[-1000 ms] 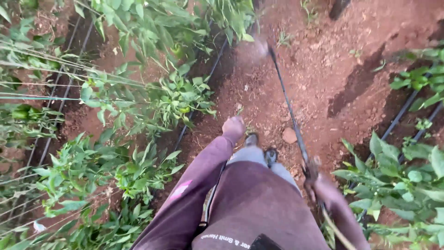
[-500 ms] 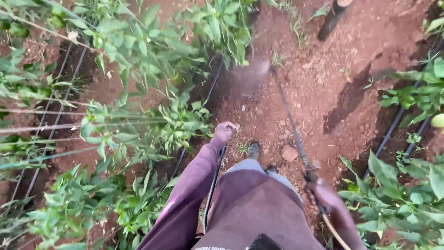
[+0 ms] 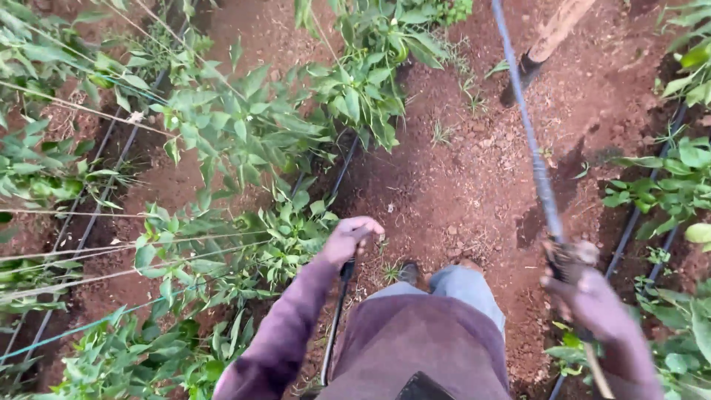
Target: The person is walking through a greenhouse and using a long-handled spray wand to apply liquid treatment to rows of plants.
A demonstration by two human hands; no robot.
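No containers in view; just a dirt path btw rows of leafy green plants.

Left hand (image 3: 352, 238), mid-frame, fingers curled closed around top of a thin dark rod/lever (image 3: 337, 318) that runs down toward bottom centre beside the person's torso. Purple sleeve (image 3: 285, 333) comes up from bottom left-centre.

Right hand (image 3: 585, 296), lower right, closed in a grip on a long thin spray lance (image 3: 529, 126). Lance runs from the hand up toward top centre-right of frame, slightly blurred; its tip is out of frame at top.

Red-brown soil path (image 3: 474, 178) fills centre, w/ small stones & a few weeds. One shoe (image 3: 408, 272) & grey trouser leg (image 3: 466, 285) show just above the torso, bottom centre.

Left half: tall green plants (image 3: 244, 133), crossed by pale support strings (image 3: 89, 255) and black drip lines (image 3: 81, 230) on the ground. Another drip line (image 3: 342, 167) near the plants at centre. Foliage is close to the left hand, just beside it.

Right edge: more green plants (image 3: 678, 185) w/ black drip lines (image 3: 637, 215) under them, near the right hand.

Top right: a wooden post (image 3: 555, 30) leans out of the soil, just right of the lance, not touching as far as can be told.
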